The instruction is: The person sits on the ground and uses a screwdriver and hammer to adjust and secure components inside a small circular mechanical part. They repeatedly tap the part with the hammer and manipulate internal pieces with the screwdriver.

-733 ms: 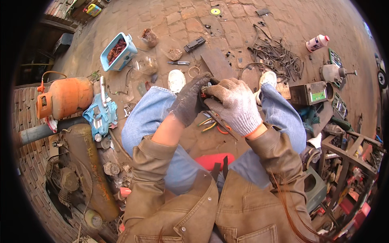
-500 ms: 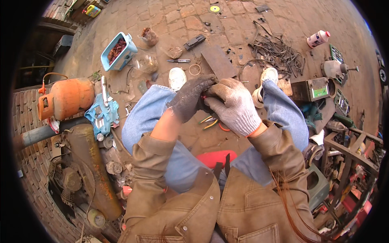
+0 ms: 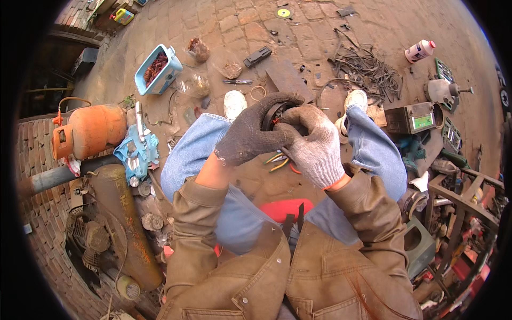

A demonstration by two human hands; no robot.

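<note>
Between my knees, my left hand (image 3: 249, 132) in a dirty dark knit glove wraps its thumb and fingers around a round, dark ring-shaped part (image 3: 272, 113). Reddish copper-coloured wire shows inside its hollow. My right hand (image 3: 316, 143), in a pale grey-white knit glove, is closed at the part's right side with its fingertips against it. What those fingertips pinch, if anything, is hidden. Below the hands, on the ground, lie pliers-like tools with yellow, green and orange handles (image 3: 279, 166). Just beyond the hands rests a flat dark metal plate (image 3: 285, 80).
A blue tub (image 3: 176, 66) of copper-coloured scrap stands ahead left, near clear bags (image 3: 193, 85). Tangled black cable (image 3: 368, 72) lies ahead right. To the left are an orange gas cylinder (image 3: 98, 130) and a rusty cylinder (image 3: 120, 224); to the right, a metal box (image 3: 408, 118) and a frame (image 3: 464, 197).
My left hand has turned and spread around the part, so its round opening and copper wire now show. My right hand has shifted slightly and stays against it.
</note>
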